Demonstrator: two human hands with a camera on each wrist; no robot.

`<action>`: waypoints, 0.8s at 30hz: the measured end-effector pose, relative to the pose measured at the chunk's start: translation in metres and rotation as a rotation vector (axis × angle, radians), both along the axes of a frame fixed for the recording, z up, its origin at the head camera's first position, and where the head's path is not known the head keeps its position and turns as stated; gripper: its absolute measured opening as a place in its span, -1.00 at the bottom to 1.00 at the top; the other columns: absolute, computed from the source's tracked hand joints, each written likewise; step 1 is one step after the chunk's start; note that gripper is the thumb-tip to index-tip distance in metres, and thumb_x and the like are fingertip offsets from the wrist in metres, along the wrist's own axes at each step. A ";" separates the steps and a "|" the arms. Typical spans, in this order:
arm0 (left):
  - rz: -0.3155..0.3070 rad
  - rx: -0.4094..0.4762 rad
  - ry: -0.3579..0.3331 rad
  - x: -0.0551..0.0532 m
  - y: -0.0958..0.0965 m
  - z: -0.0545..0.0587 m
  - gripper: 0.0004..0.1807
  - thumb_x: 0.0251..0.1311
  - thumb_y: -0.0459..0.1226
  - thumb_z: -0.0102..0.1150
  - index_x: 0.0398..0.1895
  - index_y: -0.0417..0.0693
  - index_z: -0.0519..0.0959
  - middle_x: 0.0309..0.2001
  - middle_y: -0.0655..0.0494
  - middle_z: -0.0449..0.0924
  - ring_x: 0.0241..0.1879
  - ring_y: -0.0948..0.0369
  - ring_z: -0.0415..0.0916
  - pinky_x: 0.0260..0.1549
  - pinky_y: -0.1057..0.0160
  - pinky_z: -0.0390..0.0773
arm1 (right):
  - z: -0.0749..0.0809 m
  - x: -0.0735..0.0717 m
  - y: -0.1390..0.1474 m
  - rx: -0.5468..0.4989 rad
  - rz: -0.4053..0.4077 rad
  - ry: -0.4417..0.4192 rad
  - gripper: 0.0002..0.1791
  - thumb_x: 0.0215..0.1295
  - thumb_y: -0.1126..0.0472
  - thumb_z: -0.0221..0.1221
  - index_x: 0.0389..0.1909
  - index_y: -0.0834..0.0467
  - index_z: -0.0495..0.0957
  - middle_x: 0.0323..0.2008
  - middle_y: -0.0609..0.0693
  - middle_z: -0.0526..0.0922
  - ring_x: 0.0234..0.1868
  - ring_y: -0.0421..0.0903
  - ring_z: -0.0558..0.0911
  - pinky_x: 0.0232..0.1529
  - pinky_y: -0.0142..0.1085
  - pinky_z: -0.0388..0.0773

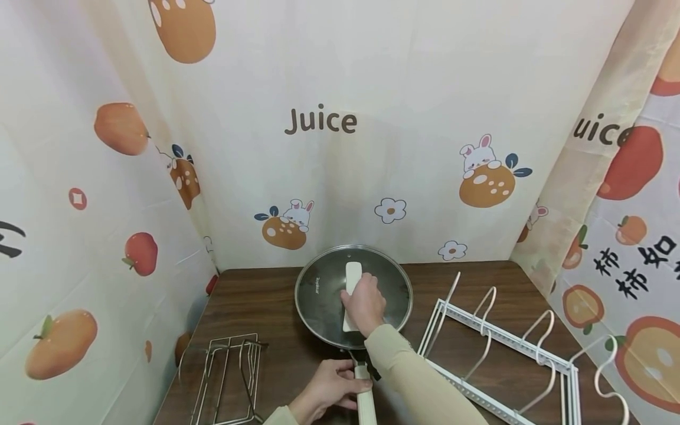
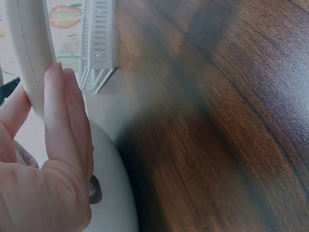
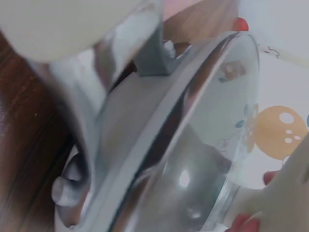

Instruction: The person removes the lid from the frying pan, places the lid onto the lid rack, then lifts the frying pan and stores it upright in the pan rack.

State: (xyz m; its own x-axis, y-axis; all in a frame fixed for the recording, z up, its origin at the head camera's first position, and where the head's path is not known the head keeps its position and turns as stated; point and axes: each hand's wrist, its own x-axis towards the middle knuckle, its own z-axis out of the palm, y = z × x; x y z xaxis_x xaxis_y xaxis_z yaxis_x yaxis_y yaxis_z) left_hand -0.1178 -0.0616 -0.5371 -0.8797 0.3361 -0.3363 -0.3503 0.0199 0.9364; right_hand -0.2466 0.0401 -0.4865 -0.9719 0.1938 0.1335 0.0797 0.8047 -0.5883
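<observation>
My right hand (image 1: pixel 365 304) has its fingers and thumb wrapped round the white lid handle (image 1: pixel 353 273), and the glass lid (image 1: pixel 319 310) beneath it lies over the pan (image 3: pixel 133 99), just ahead of my left hand (image 1: pixel 332 382). That left hand, nearer my body, pinches the pan handle (image 1: pixel 366 407) between thumb and fingers; the fingers look fairly straight, so I judge the hold light. There lies my main worry: if my right hand pulls or pushes off-centre, the pan could swivel on the table (image 1: pixel 255 301), since a pinch resists twisting poorly. I cannot tell whether the lid sits flush all round; were it askew, a sideways tug might make its edge catch and drag the pan along. Should the lid handle slip in my grasp while the lid is tilted, the glass could knock the pan. A wide swing to my right might bump the white rack (image 1: pixel 504 334) beside my right sleeve (image 1: pixel 414 372), while leftward the wire rack (image 1: pixel 234 337) near my left hand could snag a cuff
</observation>
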 end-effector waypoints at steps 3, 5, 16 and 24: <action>0.005 -0.001 -0.001 0.000 0.000 0.000 -0.27 0.16 -0.42 0.43 0.29 -0.70 0.34 -0.17 -0.10 0.77 -0.24 0.02 0.79 -0.36 0.06 0.80 | -0.001 -0.002 -0.001 -0.001 -0.010 0.009 -0.35 0.23 -0.11 0.43 0.08 0.27 0.44 -0.18 0.13 0.55 -0.36 0.08 0.64 -0.28 0.05 0.63; 0.006 -0.002 0.002 0.000 0.000 -0.001 -0.26 0.16 -0.42 0.43 0.30 -0.71 0.32 -0.15 -0.12 0.77 -0.23 0.02 0.79 -0.36 0.06 0.80 | -0.002 -0.004 -0.001 -0.010 -0.012 0.013 -0.35 0.21 -0.12 0.44 0.07 0.26 0.44 -0.20 0.12 0.55 -0.38 0.09 0.63 -0.31 0.04 0.62; 0.003 0.017 0.013 0.001 0.001 0.002 -0.14 0.14 -0.38 0.48 0.32 -0.78 0.22 -0.13 -0.14 0.76 -0.28 0.08 0.79 -0.38 0.12 0.80 | -0.007 -0.009 0.007 -0.137 0.001 0.045 -0.36 0.13 -0.05 0.47 0.08 0.26 0.51 -0.19 0.12 0.63 -0.31 0.09 0.66 -0.25 0.03 0.60; 0.023 -0.005 0.012 0.002 0.002 0.002 -0.20 0.13 -0.42 0.47 0.29 -0.77 0.27 -0.16 -0.12 0.76 -0.26 0.01 0.80 -0.38 0.08 0.80 | -0.007 -0.007 0.011 -0.149 0.001 0.075 -0.39 0.07 -0.05 0.50 0.01 0.23 0.55 -0.22 0.11 0.67 -0.32 0.07 0.67 -0.34 -0.02 0.57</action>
